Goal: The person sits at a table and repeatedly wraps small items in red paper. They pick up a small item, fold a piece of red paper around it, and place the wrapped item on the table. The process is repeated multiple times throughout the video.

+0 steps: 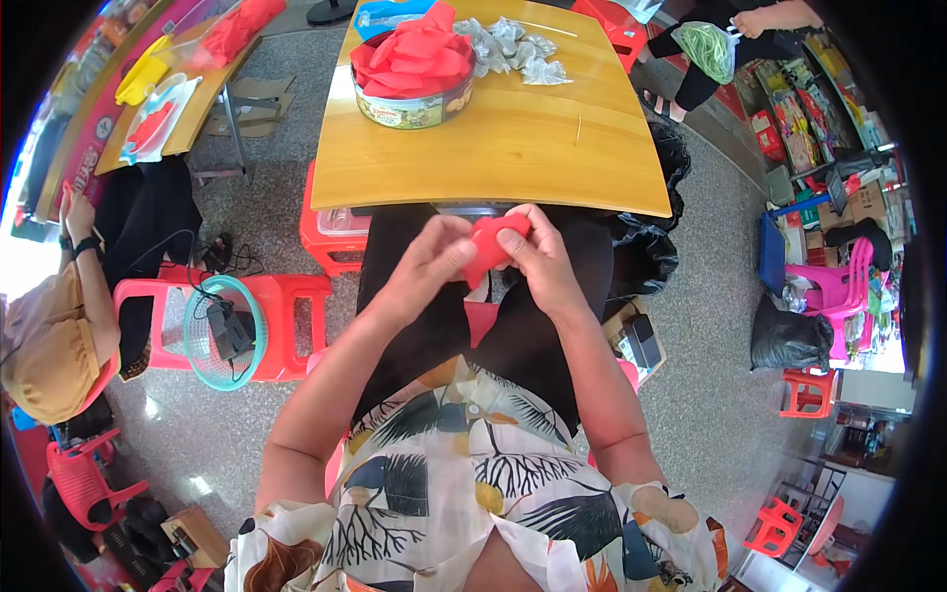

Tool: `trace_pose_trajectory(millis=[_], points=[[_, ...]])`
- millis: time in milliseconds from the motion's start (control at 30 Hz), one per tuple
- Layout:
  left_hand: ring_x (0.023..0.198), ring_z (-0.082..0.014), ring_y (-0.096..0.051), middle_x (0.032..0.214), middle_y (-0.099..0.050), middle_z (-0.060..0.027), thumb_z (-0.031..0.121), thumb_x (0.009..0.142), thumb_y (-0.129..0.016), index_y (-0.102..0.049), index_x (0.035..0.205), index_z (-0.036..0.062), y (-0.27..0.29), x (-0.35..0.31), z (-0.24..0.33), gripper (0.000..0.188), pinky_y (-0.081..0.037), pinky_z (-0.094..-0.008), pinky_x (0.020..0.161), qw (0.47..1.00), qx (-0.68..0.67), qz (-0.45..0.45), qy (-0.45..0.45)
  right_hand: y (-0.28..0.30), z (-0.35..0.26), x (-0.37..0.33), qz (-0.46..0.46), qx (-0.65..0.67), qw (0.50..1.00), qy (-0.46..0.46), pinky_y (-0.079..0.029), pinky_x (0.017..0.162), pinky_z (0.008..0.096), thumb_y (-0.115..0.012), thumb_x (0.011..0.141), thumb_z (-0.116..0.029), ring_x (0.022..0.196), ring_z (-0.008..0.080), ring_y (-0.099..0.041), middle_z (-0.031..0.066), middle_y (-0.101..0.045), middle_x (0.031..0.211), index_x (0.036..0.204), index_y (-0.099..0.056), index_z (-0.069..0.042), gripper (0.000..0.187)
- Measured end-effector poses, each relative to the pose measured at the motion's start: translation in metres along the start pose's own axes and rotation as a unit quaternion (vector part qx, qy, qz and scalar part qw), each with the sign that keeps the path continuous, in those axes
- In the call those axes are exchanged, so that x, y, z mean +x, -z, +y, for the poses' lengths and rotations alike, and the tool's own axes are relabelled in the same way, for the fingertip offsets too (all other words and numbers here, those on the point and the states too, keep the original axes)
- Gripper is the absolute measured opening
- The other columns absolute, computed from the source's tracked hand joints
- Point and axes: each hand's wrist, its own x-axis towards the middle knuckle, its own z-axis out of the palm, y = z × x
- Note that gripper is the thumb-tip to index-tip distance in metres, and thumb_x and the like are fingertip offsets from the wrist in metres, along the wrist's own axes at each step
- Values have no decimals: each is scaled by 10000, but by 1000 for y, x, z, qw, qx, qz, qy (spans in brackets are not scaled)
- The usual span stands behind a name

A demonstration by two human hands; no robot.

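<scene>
Just beyond the near edge of the wooden table (pixel 552 163), above my lap, I hold a small soft red piece of thin material (pixel 484 249). My right hand (pixel 541 259) pinches it from the right, thumb on top. From the left, my left hand (pixel 432 264) has its thumb and curled fingers closed at the piece's edge. A pointed red tip (pixel 481 324) hangs below, between my legs; whether it belongs to the same piece I cannot tell. On the table stands a round patterned tin (pixel 412 111) heaped with similar red pieces (pixel 414 57).
Crumpled greyish plastic wrappings (pixel 508 49) lie beside the tin, with a thin stick (pixel 578 128) nearer. Left are a red stool (pixel 296 326), a turquoise basket (pixel 227 370) and a seated person (pixel 59 326). Black bags (pixel 646 257) sit right of the table; another person holds a green bag (pixel 708 51).
</scene>
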Motion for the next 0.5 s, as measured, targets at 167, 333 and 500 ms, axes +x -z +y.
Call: trace_pose_trajectory(millis=[167, 333, 500], points=[[762, -43, -528, 856, -603, 22, 140, 903, -699, -597, 991, 37, 3, 9, -2, 169, -440, -209, 710, 996, 78, -33, -30, 4, 3, 0, -37, 74, 997, -4, -459, 771, 222, -645, 933, -173, 862, 49, -524, -11, -549, 936, 1044, -528, -56, 199], [767, -33, -524, 847, -601, 26, 129, 896, -703, -601, 988, 44, 11, 13, 1, 162, -440, -201, 708, 978, 194, -55, -60, 7, -7, 3, -74, -21, 997, -9, -435, 787, 216, -652, 931, -184, 871, 50, -514, -8, -552, 926, 1014, -551, -54, 185], [785, -51, -562, 849, -616, 11, 205, 950, -639, -608, 1036, 51, 10, 17, 2, 179, -459, -216, 722, 992, 123, -20, -8, 8, -4, 7, -36, -5, 999, -13, -446, 672, 215, -629, 949, -208, 770, 44, -529, -3, -583, 878, 988, -583, -57, 162]])
